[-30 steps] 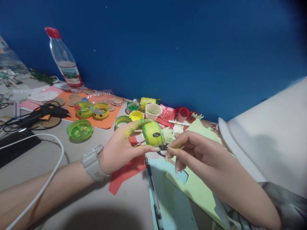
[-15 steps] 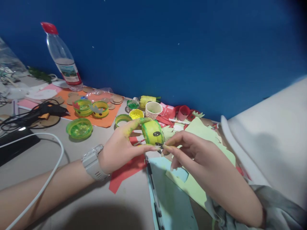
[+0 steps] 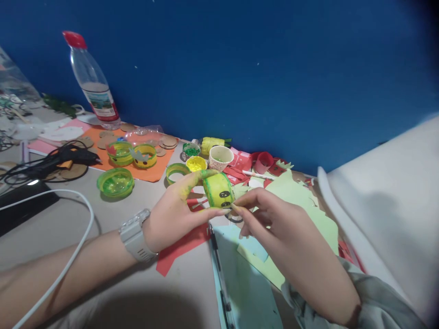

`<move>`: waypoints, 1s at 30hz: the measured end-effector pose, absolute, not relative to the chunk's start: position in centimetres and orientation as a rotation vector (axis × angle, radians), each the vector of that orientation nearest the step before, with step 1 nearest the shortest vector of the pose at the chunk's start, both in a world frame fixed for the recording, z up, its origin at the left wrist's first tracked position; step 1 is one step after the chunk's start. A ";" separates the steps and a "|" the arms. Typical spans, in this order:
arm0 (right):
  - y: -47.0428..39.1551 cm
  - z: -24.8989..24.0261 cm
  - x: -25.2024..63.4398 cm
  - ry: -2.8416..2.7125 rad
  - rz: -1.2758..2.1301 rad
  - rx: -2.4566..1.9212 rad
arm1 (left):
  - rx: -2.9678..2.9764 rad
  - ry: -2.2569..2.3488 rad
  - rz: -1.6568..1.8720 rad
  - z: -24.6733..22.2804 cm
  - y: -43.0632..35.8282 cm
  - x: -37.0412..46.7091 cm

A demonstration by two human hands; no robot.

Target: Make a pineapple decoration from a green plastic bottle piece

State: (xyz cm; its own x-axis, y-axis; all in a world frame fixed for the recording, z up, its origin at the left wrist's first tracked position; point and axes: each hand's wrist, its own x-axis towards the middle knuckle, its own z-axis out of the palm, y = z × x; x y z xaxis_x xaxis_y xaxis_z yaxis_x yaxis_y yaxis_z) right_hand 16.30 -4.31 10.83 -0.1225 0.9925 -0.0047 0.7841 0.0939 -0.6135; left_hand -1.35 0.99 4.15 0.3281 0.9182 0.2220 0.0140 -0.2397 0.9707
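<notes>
A yellow ring with green painted edges (image 3: 216, 188) is tilted between the thumb and fingers of my left hand (image 3: 173, 208), whose fingers carry yellow and green paint. Two dark oval eye shapes (image 3: 224, 194) show on the ring's side. My right hand (image 3: 265, 217) is at the ring's lower right edge, thumb and index finger pinched together beside the lower eye shape. Whatever may be between those fingertips is too small to make out. Pale green jagged paper (image 3: 242, 188) shows just behind the ring.
Left lie a green dish (image 3: 116, 182), two decorated rings on orange paper (image 3: 156, 172), a glue gun (image 3: 77, 154) and a bottle (image 3: 99, 98). Paint cups (image 3: 220, 157) stand behind the hands. A pen (image 3: 220, 274) lies on blue paper (image 3: 252, 283). A white cable crosses the left forearm.
The right fingertips have moved slightly left and up against the ring. Its lower eye shape now shows more fully. The view has shifted a little.
</notes>
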 end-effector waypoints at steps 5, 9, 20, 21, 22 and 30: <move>-4.5 10.8 16.2 -1.979 0.646 -1.765 | 1.596 0.885 1.096 4.1 1.0 -1.3; -4.4 10.8 16.1 -1.995 0.629 -1.774 | 1.611 0.882 1.110 4.1 1.1 -1.3; -4.3 10.6 16.1 -2.015 0.585 -1.782 | 1.620 0.875 1.091 4.1 1.1 -1.4; -4.3 10.6 16.1 -2.016 0.581 -1.782 | 1.616 0.868 1.084 4.1 1.1 -1.4; -4.4 10.5 16.1 -2.016 0.579 -1.784 | 1.610 0.855 1.075 4.1 1.1 -1.4; -4.4 10.4 16.1 -2.013 0.571 -1.798 | 1.603 0.813 1.065 4.5 0.8 -1.4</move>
